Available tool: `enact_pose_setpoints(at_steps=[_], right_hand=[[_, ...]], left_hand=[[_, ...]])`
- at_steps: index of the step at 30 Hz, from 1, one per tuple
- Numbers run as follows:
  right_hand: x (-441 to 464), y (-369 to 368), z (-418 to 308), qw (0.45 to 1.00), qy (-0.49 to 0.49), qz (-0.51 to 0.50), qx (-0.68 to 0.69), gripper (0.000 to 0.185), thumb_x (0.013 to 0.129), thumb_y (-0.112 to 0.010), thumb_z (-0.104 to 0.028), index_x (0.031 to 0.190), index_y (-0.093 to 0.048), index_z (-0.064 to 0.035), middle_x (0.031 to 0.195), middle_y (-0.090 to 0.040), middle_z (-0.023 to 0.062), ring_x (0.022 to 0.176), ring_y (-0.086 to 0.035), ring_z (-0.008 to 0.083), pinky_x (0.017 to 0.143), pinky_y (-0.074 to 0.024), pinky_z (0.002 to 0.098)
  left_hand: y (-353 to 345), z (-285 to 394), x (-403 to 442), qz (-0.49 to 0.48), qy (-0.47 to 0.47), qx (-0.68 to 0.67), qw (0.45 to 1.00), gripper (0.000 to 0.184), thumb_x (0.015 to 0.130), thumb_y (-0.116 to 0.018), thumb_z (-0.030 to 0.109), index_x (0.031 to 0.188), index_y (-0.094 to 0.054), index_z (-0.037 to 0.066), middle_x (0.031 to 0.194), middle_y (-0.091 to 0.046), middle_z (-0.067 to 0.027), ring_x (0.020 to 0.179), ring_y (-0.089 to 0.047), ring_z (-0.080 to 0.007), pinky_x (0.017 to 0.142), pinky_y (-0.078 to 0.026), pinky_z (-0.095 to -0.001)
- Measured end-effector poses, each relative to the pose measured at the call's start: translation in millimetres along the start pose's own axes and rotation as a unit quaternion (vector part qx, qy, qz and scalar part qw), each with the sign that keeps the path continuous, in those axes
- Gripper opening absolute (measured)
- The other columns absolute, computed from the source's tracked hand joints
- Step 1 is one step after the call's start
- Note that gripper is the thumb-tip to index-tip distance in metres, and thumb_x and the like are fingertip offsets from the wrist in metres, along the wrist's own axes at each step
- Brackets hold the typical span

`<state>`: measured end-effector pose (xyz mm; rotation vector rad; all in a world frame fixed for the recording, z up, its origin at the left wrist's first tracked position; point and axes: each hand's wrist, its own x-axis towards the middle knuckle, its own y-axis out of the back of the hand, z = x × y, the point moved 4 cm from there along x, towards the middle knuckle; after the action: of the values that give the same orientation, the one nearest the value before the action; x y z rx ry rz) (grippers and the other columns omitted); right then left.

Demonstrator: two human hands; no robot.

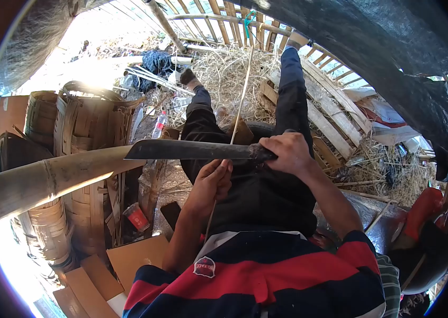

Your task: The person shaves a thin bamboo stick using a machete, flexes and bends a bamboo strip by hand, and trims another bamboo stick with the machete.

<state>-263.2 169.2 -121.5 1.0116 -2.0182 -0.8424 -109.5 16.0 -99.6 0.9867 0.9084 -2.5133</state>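
Note:
My right hand (pixel 288 152) is wrapped round the dark handle of a long machete (pixel 192 150), whose blade lies level across my lap and points left. Just below the blade, my left hand (pixel 214 183) pinches a thin pale bamboo strip (pixel 244 87). The strip runs from near my waist, crosses at the blade and rises away between my legs. Whether it passes over or under the blade is hard to tell.
A thick bamboo pole (pixel 49 177) juts in from the left, over woven bamboo baskets (pixel 89 127). Cardboard (pixel 136 254) and a red cup (pixel 137 217) lie lower left. Shavings (pixel 221 74) cover the ground ahead; a wooden pallet (pixel 330 108) is at the right.

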Motion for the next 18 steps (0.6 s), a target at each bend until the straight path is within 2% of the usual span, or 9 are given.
enact_pose_setpoints(at_steps=[4,12,14,15,17,18], right_hand=[[-7,9,13,0.999,-0.012,0.009,-0.033,0.036,0.062,-0.076,-0.021,0.097,-0.069,-0.0122,0.074,-0.067,0.0023,0.066,-0.066,0.0233,0.063,-0.0511,0.0358],[-18,14,38,0.994,-0.080,0.034,-0.060,0.031,0.067,-0.075,-0.023,0.095,-0.066,-0.0149,0.075,-0.067,0.0055,0.068,-0.067,0.0270,0.065,-0.0534,0.0391],[-19,16,53,0.986,-0.159,0.027,-0.041,0.029,0.070,-0.075,-0.025,0.096,-0.064,-0.0158,0.077,-0.068,0.0077,0.072,-0.068,0.0304,0.067,-0.0545,0.0420],[-20,18,57,0.986,-0.158,0.026,-0.040,0.029,0.070,-0.075,-0.025,0.096,-0.064,-0.0158,0.077,-0.068,0.0077,0.072,-0.068,0.0304,0.067,-0.0545,0.0420],[-24,22,73,0.957,-0.284,0.011,-0.062,0.029,0.072,-0.075,-0.026,0.097,-0.064,-0.0156,0.079,-0.069,0.0094,0.076,-0.068,0.0319,0.069,-0.0550,0.0421],[-23,20,73,0.957,-0.282,0.011,-0.061,0.029,0.072,-0.075,-0.026,0.097,-0.064,-0.0156,0.079,-0.069,0.0094,0.076,-0.068,0.0319,0.069,-0.0550,0.0421]], left_hand=[[-2,-1,-1,-0.050,0.018,-0.026,0.998,0.020,0.105,-0.044,0.030,0.094,-0.050,0.013,0.062,-0.025,0.0104,0.048,-0.021,0.0004,0.039,-0.014,-0.0185],[4,-3,-6,-0.051,0.026,-0.040,0.998,0.021,0.105,-0.043,0.029,0.093,-0.050,0.013,0.062,-0.025,0.0101,0.048,-0.021,0.0002,0.039,-0.014,-0.0187],[10,-3,-10,-0.040,0.026,-0.039,0.998,0.022,0.105,-0.043,0.029,0.093,-0.050,0.013,0.062,-0.026,0.0096,0.048,-0.021,-0.0003,0.040,-0.014,-0.0194],[14,-5,-13,-0.031,0.030,-0.034,0.998,0.022,0.105,-0.043,0.029,0.093,-0.050,0.013,0.062,-0.026,0.0096,0.048,-0.021,-0.0003,0.040,-0.014,-0.0193],[19,-7,-15,-0.020,0.031,-0.030,0.999,0.022,0.105,-0.043,0.030,0.093,-0.050,0.013,0.062,-0.027,0.0096,0.048,-0.021,-0.0004,0.040,-0.014,-0.0192],[20,-8,-15,-0.015,0.027,-0.026,0.999,0.022,0.105,-0.043,0.030,0.093,-0.051,0.013,0.062,-0.027,0.0096,0.048,-0.021,-0.0005,0.040,-0.015,-0.0193]])
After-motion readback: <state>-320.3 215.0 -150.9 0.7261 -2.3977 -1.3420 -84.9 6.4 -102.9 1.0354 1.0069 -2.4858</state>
